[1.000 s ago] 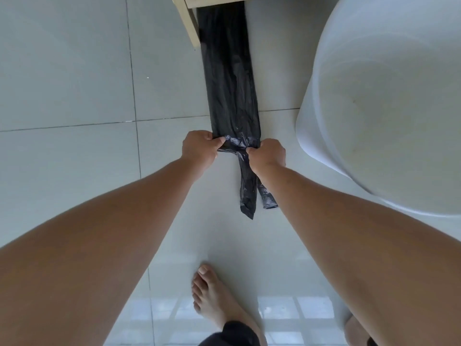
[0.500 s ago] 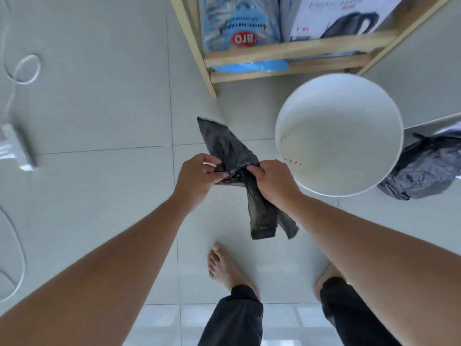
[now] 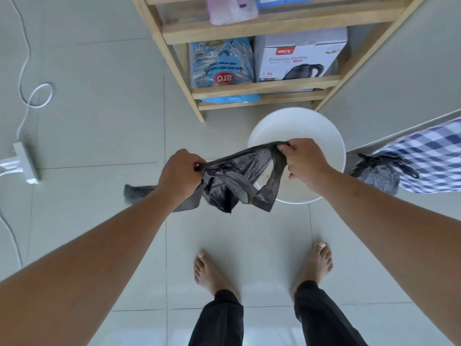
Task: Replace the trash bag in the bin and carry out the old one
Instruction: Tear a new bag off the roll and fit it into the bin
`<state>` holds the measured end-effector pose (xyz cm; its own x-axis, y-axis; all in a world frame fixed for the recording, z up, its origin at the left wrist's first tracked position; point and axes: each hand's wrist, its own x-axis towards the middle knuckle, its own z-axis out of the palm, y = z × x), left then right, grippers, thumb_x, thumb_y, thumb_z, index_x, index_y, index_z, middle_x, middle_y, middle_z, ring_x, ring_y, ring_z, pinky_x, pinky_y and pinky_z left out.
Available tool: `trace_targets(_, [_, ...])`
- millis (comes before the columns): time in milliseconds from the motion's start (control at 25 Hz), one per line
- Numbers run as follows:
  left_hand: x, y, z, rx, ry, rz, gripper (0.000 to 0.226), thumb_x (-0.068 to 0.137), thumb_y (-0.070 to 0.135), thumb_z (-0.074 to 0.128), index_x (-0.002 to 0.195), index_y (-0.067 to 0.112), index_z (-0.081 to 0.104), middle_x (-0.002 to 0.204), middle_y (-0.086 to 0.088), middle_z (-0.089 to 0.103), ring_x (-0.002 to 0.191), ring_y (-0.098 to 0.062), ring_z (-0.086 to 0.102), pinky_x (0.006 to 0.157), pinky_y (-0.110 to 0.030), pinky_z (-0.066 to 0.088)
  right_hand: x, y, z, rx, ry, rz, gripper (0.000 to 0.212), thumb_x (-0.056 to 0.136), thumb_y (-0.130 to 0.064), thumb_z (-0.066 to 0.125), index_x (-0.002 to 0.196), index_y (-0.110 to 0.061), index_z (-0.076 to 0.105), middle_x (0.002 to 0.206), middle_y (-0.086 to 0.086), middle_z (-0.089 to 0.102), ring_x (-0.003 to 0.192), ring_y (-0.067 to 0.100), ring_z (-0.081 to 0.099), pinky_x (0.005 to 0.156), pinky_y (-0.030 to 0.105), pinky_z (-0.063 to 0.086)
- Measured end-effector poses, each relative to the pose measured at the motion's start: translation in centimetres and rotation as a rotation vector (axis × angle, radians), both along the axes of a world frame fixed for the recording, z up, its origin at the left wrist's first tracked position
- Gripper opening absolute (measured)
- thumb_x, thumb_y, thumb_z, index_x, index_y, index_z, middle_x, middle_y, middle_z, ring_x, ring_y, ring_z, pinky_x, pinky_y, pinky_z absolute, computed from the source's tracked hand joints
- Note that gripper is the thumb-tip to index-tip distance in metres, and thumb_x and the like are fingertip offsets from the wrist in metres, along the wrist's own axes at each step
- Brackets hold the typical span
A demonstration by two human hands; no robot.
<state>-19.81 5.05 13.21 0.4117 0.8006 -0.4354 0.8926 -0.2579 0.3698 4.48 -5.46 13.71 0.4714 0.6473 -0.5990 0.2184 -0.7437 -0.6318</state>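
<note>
Left hand (image 3: pixel 180 174) and right hand (image 3: pixel 303 161), apart, both pinch the new bag (image 3: pixel 239 181) at its mouth edge above the bin (image 3: pixel 331 136). Film looks thin, limp, light, likely slippery; grip the rim, not the handles.

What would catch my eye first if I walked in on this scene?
Most striking is the thin black plastic trash bag stretched between the left hand and right hand at the centre of the view. Just behind it, the round white bin stands unlined on the pale tiled floor, below a wooden shelf. To the bin's right sits a tied-off dark full trash bag.
</note>
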Motion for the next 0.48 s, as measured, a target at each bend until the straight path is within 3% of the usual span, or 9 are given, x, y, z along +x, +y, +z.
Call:
trace_targets(120, [1.0,0.4,0.3,-0.006,0.074,0.045,0.015,0.090,0.024,0.062,0.090,0.020,0.076,0.079,-0.002,0.068,0.086,-0.026,0.066,0.067,-0.026,0.038,4.0,-3.0,0.0,-0.074,-0.057,-0.037,0.026,0.096,-0.023,0.056,0.074,-0.012,0.063,0.062,0.007,0.054,0.058,0.027,0.058,0.049,0.031,0.055])
trace_targets(200, [2.6,0.4,1.2,-0.080,0.009,-0.003,0.012,0.088,0.024,0.066,0.091,0.018,0.076,0.078,0.003,0.066,0.084,-0.020,0.062,0.072,-0.025,0.037,6.5,-5.1,-0.7,-0.151,-0.078,-0.069,0.024,0.093,-0.019,0.059,0.070,-0.015,0.063,0.065,0.009,0.058,0.065,0.031,0.060,0.062,0.039,0.059])
trace_targets(280, [5.1,-0.1,2.4,-0.133,-0.061,-0.070,0.013,0.085,0.022,0.070,0.094,0.016,0.077,0.081,0.004,0.067,0.086,-0.017,0.060,0.076,-0.024,0.036,8.0,-6.4,-1.3,-0.226,-0.133,-0.039,0.011,0.089,-0.018,0.060,0.092,-0.013,0.069,0.085,0.007,0.063,0.083,0.030,0.061,0.073,0.038,0.053])
trace_targets(360, [7.8,-0.7,3.3,-0.130,-0.100,-0.106,0.016,0.081,0.024,0.075,0.094,0.015,0.077,0.082,0.004,0.068,0.086,-0.016,0.060,0.077,-0.025,0.038,8.0,-6.3,-1.2,-0.185,-0.120,-0.030,0.038,0.085,-0.024,0.062,0.123,-0.018,0.062,0.116,0.002,0.059,0.103,0.024,0.056,0.086,0.033,0.046])
trace_targets(400, [9.0,-0.9,3.7,-0.126,-0.112,-0.118,0.018,0.079,0.026,0.077,0.094,0.016,0.077,0.082,0.004,0.068,0.085,-0.016,0.061,0.076,-0.025,0.039,7.5,-6.0,-0.8,-0.107,-0.081,-0.003,0.047,0.082,-0.029,0.064,0.128,-0.020,0.059,0.123,0.000,0.056,0.106,0.021,0.053,0.091,0.034,0.044])
trace_targets(480, [11.0,-1.2,4.1,-0.133,-0.124,-0.157,0.021,0.075,0.030,0.080,0.091,0.018,0.077,0.079,0.004,0.069,0.082,-0.016,0.062,0.068,-0.025,0.041,5.7,-5.3,-0.2,0.011,-0.093,0.186,0.052,0.074,-0.041,0.068,0.123,-0.024,0.060,0.118,-0.001,0.058,0.106,0.020,0.054,0.092,0.039,0.045])
